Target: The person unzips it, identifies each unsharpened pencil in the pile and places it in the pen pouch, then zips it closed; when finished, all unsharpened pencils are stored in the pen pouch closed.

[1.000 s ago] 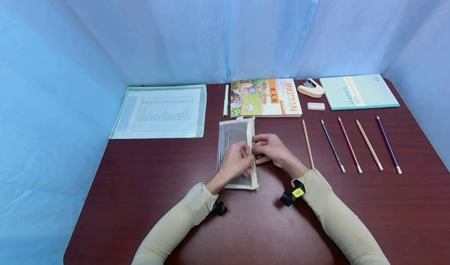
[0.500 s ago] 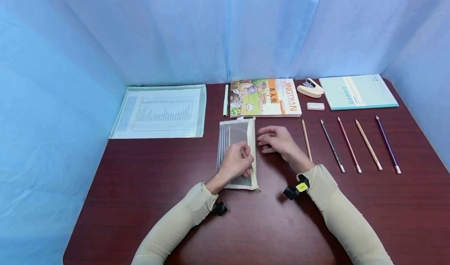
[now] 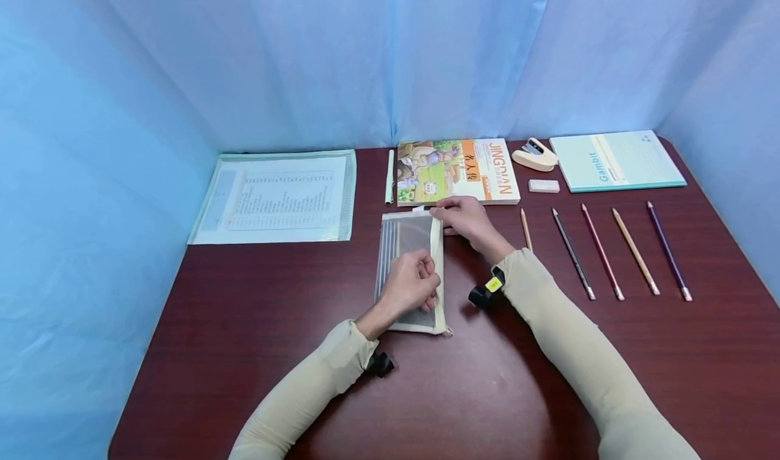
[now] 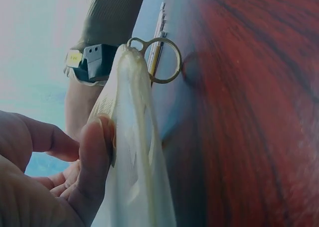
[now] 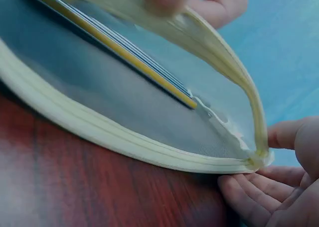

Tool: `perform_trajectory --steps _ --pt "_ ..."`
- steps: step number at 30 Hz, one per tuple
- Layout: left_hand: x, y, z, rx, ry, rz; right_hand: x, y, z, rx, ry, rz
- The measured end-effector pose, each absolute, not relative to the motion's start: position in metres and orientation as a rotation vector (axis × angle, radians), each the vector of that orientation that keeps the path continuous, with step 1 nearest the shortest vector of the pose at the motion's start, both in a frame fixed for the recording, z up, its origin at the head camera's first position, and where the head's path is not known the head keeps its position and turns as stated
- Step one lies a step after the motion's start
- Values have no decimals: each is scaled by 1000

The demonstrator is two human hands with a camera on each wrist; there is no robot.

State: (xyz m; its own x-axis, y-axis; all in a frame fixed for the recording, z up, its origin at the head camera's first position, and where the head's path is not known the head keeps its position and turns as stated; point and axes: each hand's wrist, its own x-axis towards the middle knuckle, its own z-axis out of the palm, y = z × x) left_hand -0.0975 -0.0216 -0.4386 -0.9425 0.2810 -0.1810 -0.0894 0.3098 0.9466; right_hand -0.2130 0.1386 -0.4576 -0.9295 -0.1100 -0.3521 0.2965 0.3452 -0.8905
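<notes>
A see-through pencil pouch (image 3: 420, 233) with a cream zipper edge lies lengthwise on the table. My left hand (image 3: 409, 282) rests over its middle, pinching the upper lip of the opening between thumb and finger. At the far corner, thumb and fingers of my right hand (image 3: 466, 219) hold the end of the zipper. In the right wrist view the mouth gapes, and a yellow pencil (image 5: 149, 77) lies inside beside several pale stripes. A metal ring (image 4: 167, 60) hangs from the near end of the zipper.
Several pencils (image 3: 634, 250) lie in a row on the right. Behind are a white pen (image 3: 390, 175), a picture-covered book (image 3: 439, 175), an eraser (image 3: 544, 186), a cream stapler (image 3: 536, 156) and a notepad (image 3: 618, 162). A document sleeve (image 3: 280, 196) lies at the left.
My right hand drew back from the pouch's opening, then moved away from me to its far corner. The yellow pencil now shows inside the pouch. My left hand stays in place.
</notes>
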Motion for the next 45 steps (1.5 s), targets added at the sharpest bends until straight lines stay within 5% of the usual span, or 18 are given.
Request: perform_trajectory --steps 12,23,45 --pt "-90 -32 -429 449 2523 1245 -211 147 -464 185 2570 -1464" --pt "-47 -65 -413 593 2482 1026 -198 159 -462 22 2915 -1160" --pt "-82 -138 -427 79 2165 1466 -155 182 -450 -47 2982 -692"
